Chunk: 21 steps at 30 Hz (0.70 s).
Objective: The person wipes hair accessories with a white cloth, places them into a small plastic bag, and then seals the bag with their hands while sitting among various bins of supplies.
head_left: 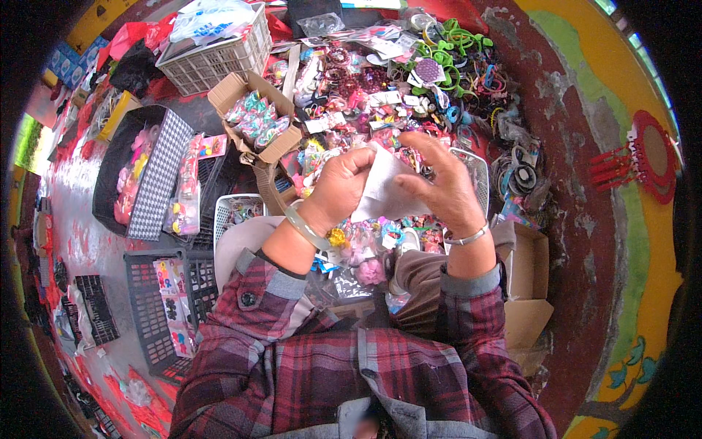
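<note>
A white paper-like sheet or flat packet (pixel 382 192) is held up in front of me over a heap of hair accessories. My left hand (pixel 336 184) pinches its upper left edge between thumb and curled fingers. On the sheet's other side, my right hand (pixel 450 192) has its fingers stretched and apart. Its thumb overlaps the right part of the sheet; whether it touches cannot be made out. Below the hands lie colourful hair ties, bows and a pink fluffy piece (pixel 371 271). Farther back are green headbands (pixel 457 36) and carded pieces.
Left of the heap stands a cardboard box (pixel 280 148) of wrapped items, with a pale plastic crate (pixel 219 64) behind. A houndstooth-sided box (pixel 157 179) and a dark plastic basket (pixel 157 347) lie farther left. A cardboard box (pixel 530 274) stands by my right knee, near the painted wall (pixel 621 249).
</note>
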Available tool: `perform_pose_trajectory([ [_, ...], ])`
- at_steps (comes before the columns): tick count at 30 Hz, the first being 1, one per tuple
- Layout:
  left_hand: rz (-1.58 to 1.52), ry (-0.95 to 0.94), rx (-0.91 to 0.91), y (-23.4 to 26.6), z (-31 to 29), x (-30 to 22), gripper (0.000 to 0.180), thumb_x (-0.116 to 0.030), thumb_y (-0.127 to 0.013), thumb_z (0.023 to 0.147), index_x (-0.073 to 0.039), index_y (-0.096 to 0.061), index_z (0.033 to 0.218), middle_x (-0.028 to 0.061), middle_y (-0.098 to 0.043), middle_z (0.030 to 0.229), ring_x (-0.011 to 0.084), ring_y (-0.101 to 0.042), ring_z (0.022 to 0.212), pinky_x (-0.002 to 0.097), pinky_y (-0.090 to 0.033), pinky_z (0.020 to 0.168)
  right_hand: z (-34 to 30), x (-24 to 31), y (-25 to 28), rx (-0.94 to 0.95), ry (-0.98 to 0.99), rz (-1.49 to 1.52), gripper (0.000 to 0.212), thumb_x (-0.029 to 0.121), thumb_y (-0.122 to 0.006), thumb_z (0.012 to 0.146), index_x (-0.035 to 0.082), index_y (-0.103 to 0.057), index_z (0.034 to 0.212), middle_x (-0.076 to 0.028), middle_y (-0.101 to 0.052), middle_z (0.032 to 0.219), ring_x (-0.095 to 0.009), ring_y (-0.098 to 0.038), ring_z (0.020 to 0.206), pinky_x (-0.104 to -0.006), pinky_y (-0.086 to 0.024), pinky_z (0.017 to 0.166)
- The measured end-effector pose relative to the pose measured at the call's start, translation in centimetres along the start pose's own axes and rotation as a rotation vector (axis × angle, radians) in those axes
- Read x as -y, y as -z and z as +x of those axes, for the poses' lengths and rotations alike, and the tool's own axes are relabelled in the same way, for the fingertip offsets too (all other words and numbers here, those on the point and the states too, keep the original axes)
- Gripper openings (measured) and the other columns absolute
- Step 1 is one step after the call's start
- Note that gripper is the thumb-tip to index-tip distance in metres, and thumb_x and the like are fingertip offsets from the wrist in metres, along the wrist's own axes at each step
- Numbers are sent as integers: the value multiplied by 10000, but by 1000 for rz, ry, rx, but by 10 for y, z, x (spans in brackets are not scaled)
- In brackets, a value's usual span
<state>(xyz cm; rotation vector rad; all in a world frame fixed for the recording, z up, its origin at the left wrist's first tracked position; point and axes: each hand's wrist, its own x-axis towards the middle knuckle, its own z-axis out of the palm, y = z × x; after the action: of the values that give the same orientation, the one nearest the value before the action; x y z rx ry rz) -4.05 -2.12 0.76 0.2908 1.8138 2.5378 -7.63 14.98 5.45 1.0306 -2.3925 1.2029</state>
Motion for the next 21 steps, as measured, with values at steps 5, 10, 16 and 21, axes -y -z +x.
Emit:
perform_pose_trajectory([
  [5,512,-212,16,3,-3,4,104,-41,-551,835,-28,-634,896,92,-619,727,146,-601,673,285,-467,619,-5,-1,-6,339,-259,-87,185,97,-673,698,3,-631,852,-136,-577,660,-172,-542,541,-295,-431,528],
  [10,642,-333,40,-2,-5,-6,168,74,-494,798,-2,-610,893,74,-605,788,176,-587,727,276,-459,672,-2,0,0,313,-238,-176,161,196,-642,693,41,-608,664,-169,-561,625,-332,-583,591,-390,-451,526],
  [16,555,-512,-27,-1,-3,-2,155,100,-514,796,5,-602,881,80,-626,833,163,-592,755,265,-466,691,-1,5,2,236,-121,-67,106,131,-647,698,33,-608,699,-138,-556,666,-310,-566,626,-367,-450,555],
  [21,475,-457,-187,-1,-7,-15,67,4,-613,800,1,-613,867,74,-624,790,149,-589,701,264,-468,647,-3,3,1,83,-141,102,118,69,-676,676,28,-648,783,-107,-567,681,-260,-568,629,-337,-448,560],
])
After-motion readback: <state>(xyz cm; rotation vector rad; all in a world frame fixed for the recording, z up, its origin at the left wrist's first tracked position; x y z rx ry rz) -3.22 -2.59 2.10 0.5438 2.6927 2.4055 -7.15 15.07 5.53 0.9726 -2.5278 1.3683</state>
